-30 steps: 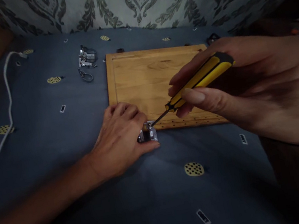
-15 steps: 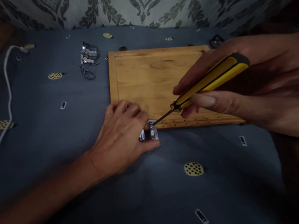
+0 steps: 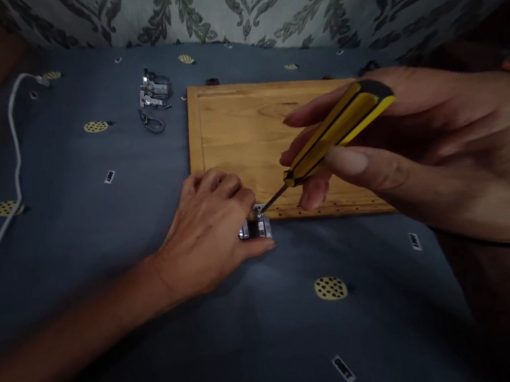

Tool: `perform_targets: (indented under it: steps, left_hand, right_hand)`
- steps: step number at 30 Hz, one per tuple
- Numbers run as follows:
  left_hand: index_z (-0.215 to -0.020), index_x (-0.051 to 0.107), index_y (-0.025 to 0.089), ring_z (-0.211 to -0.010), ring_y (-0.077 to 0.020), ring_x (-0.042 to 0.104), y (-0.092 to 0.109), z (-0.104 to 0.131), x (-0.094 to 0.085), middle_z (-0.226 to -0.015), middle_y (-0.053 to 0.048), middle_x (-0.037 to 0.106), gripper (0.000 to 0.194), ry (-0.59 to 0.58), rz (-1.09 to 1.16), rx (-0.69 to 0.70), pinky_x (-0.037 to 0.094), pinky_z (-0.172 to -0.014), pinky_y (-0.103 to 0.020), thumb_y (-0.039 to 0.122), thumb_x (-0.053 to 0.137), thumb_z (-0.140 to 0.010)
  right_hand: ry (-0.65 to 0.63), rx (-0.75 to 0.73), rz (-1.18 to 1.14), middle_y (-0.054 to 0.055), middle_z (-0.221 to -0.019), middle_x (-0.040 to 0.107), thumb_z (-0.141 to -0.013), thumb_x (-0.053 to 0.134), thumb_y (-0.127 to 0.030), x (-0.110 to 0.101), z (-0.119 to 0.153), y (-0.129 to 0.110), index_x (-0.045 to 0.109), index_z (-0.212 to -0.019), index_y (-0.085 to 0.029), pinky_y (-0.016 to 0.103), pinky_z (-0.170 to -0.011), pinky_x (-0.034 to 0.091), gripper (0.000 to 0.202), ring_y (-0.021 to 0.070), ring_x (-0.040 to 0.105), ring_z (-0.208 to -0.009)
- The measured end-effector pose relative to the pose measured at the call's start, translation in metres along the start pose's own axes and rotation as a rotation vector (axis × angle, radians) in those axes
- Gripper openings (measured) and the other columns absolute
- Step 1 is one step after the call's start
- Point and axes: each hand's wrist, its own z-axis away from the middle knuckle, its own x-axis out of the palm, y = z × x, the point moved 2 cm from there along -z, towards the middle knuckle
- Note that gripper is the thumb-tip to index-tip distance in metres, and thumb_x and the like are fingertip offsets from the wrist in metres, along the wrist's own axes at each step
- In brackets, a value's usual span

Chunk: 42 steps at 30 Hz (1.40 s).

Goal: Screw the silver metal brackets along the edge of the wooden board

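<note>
Blue cloth (image 3: 177, 363) | yellow-black screwdriver (image 3: 331, 134) | silvery fitting (image 3: 264, 227) | left grip (image 3: 210, 232) holds fitting | right grip (image 3: 445, 151) clamps screwdriver

Left forearm: bare, reaching in from the lower left edge, angled up toward the centre.
Left wrist (image 3: 164, 276): nearly in line with the forearm.
Left hand (image 3: 213, 231): back turned up, closed in a low grip.
Left fingers (image 3: 229, 185): bent at the knuckles, bunched together, their tips hidden.
Left thumb (image 3: 259, 247): stretched out below the fingers, pointing right.
Right hand (image 3: 443, 138): raised at the right, large in view, closed in a pinch.
Right thumb (image 3: 359, 166): extended leftward, nail in view.
Right fingers (image 3: 317, 192): curved opposite the thumb, slightly spread.
Right wrist: at the right edge, partly in shadow.
</note>
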Motion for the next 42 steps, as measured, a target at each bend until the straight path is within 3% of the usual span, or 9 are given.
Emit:
perform_targets:
  steps: [2, 6, 15, 23, 33, 36, 42]
  left_hand:
    - [-0.093, 0.067, 0.017, -0.111, -0.0296, 0.055, 0.0, 0.0, 0.0, -0.103, -0.007, 0.065, 0.033, -0.005, 0.009, -0.004, 0.04, -0.099, -0.047, 0.047, 0.074, -0.083]
    - [-0.099, 0.067, 0.018, -0.114, -0.0291, 0.054, -0.001, 0.001, 0.001, -0.108, -0.006, 0.066, 0.032, 0.005, 0.035, -0.002, 0.038, -0.101, -0.046, 0.045, 0.074, -0.084]
    - [-0.095, 0.066, 0.017, -0.11, -0.0284, 0.054, -0.004, 0.002, 0.001, -0.104, -0.007, 0.066, 0.036, 0.003, 0.021, 0.007, 0.039, -0.1, -0.046, 0.048, 0.077, -0.081]
    - [-0.098, 0.067, 0.015, -0.111, -0.0289, 0.053, -0.001, 0.001, 0.0, -0.105, -0.008, 0.065, 0.035, -0.002, 0.034, 0.0, 0.038, -0.101, -0.046, 0.046, 0.074, -0.083]
    - [-0.094, 0.067, 0.017, -0.108, -0.0297, 0.055, 0.001, 0.0, 0.0, -0.103, -0.007, 0.065, 0.032, 0.009, 0.029, -0.009, 0.04, -0.099, -0.048, 0.047, 0.073, -0.083]
    - [-0.092, 0.067, 0.018, -0.108, -0.0297, 0.056, 0.001, 0.0, 0.0, -0.102, -0.007, 0.065, 0.032, 0.014, 0.028, -0.005, 0.041, -0.099, -0.049, 0.047, 0.074, -0.082]
    - [-0.094, 0.067, 0.016, -0.11, -0.03, 0.055, 0.003, 0.001, -0.003, -0.104, -0.007, 0.066, 0.031, -0.011, 0.003, 0.008, 0.041, -0.1, -0.049, 0.045, 0.073, -0.084]
  right_hand:
    - [0.007, -0.031, -0.03, -0.003, -0.091, 0.075, -0.08, 0.079, -0.019, 0.002, 0.0, 0.001, 0.073, -0.085, -0.027, 0.025, -0.053, 0.064, 0.011, 0.0116, 0.07, -0.054]
    - [0.073, -0.057, -0.068, -0.004, -0.082, 0.076, -0.074, 0.084, -0.02, 0.006, -0.001, 0.005, 0.063, -0.073, -0.024, 0.022, -0.037, 0.053, 0.022, 0.0093, 0.063, -0.044]
    - [0.327, -0.107, -0.015, -0.002, -0.068, 0.072, -0.071, 0.088, -0.028, 0.007, -0.002, 0.003, 0.061, -0.07, -0.026, 0.026, -0.031, 0.044, 0.026, 0.0129, 0.063, -0.043]
    - [0.216, -0.078, -0.041, -0.004, -0.067, 0.071, -0.07, 0.088, -0.033, 0.006, -0.002, 0.009, 0.062, -0.073, -0.027, 0.026, -0.032, 0.044, 0.026, 0.0125, 0.06, -0.041]
    - [0.187, -0.027, -0.049, -0.005, -0.068, 0.071, -0.075, 0.084, -0.035, 0.008, -0.002, 0.01, 0.058, -0.073, -0.027, 0.022, -0.034, 0.047, 0.028, 0.0107, 0.062, -0.042]
    - [0.131, -0.022, -0.083, -0.005, -0.075, 0.074, -0.073, 0.086, -0.031, 0.006, -0.003, 0.011, 0.063, -0.079, -0.027, 0.021, -0.036, 0.05, 0.024, 0.0108, 0.064, -0.044]
    - [-0.053, -0.021, -0.168, -0.002, -0.086, 0.076, -0.08, 0.079, -0.023, 0.005, -0.003, 0.004, 0.074, -0.102, -0.03, 0.026, -0.055, 0.066, 0.023, 0.015, 0.073, -0.056]
